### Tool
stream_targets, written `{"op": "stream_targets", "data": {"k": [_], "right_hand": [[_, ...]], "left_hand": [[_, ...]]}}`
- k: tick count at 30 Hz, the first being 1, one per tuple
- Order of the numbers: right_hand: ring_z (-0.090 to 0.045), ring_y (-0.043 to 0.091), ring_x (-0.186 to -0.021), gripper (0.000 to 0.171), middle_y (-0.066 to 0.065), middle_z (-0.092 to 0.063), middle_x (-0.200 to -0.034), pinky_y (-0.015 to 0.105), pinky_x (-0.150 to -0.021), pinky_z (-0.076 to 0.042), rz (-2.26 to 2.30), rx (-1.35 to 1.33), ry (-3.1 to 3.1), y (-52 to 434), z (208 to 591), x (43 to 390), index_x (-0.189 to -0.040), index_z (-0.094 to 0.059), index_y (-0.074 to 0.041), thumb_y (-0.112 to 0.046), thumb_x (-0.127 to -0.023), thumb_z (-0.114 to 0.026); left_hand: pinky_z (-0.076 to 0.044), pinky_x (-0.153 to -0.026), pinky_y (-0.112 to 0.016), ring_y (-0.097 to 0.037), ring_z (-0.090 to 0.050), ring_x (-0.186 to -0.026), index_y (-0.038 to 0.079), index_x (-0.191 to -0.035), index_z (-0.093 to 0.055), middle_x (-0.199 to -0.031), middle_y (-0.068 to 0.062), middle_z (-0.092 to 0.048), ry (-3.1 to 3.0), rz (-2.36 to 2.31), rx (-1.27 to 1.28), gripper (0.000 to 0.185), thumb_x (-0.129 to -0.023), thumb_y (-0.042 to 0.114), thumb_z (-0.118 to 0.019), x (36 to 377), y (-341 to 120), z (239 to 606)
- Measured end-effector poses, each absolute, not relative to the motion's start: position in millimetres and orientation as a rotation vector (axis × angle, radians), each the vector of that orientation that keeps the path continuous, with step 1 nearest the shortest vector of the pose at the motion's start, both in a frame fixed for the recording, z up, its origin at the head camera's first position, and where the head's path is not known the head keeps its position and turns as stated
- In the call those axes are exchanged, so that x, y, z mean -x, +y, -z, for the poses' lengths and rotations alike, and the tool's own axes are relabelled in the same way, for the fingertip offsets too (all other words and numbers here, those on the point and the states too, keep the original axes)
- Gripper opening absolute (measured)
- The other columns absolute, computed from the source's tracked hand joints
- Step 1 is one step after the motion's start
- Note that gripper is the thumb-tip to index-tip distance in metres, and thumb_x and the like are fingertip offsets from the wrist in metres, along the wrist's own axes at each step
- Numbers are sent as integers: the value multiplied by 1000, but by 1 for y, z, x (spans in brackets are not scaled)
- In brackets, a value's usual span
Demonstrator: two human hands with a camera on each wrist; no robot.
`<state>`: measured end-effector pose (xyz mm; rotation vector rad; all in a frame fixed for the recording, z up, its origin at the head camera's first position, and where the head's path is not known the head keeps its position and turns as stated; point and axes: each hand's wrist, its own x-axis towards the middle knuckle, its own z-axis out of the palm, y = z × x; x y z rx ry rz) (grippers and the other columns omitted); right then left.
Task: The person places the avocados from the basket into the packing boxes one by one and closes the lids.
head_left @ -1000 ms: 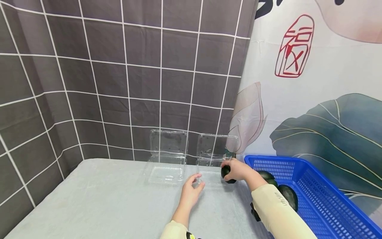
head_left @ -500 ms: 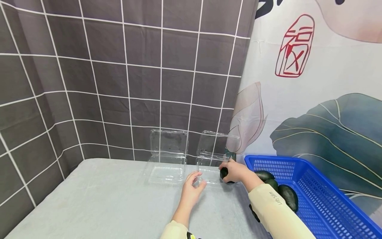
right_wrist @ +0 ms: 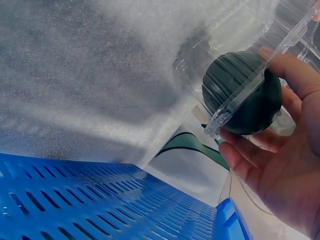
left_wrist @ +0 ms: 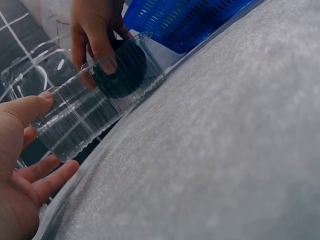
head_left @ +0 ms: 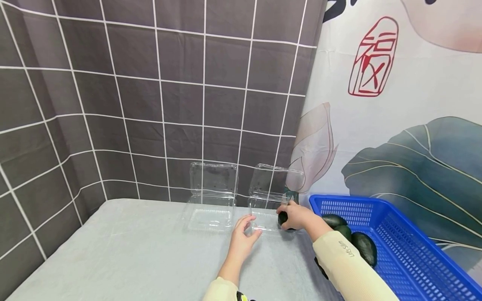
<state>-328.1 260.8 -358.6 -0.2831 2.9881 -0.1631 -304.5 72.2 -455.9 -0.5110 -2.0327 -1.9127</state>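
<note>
Fingers of the right hand (head_left: 300, 216) curl round a dark green, rounded fruit (head_left: 282, 218) in head view; fruit is at right end of a clear plastic hinged box (head_left: 265, 218), lid up. Left hand (head_left: 241, 244) half open at the box's left end. Second clear plastic box (head_left: 211, 219) open just left; blue slotted plastic basket (head_left: 346, 199) right, dark green oval fruits (head_left: 364, 248) inside.

Left wrist: left thumb and fingers spread around box end, fruit visible through wall. Firm contact: can't tell.

Right wrist: fruit gripped, partly above box rim.
</note>
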Motion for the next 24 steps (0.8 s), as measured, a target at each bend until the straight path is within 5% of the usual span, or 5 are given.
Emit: {"op": "stream_targets", "data": {"k": [10,24], "right_hand": [[-54,29,-90,49,18,-48,-117,47,-78,-48,141,286,2977,261,361,329,-121,-59,-16,-24,-75,-75],[-55,28,-92,47,18,-50,-116,47,-79,-47,155,297,2965,262,355,327,-122,-59,-15,-24,-78,-73]], "left_hand": [[-50,-78,-51,-46,-51,-108,-3,-109,-59,-123,-24,-49,-2007,1956,517,35,-76,-3,-71,294,70,441],[-47,-82,-56,-50,-48,-109,-6,-109,-58,-123,-29,-47,-2016,1995,515,32,-78,-6,-66,280,66,422]]}}
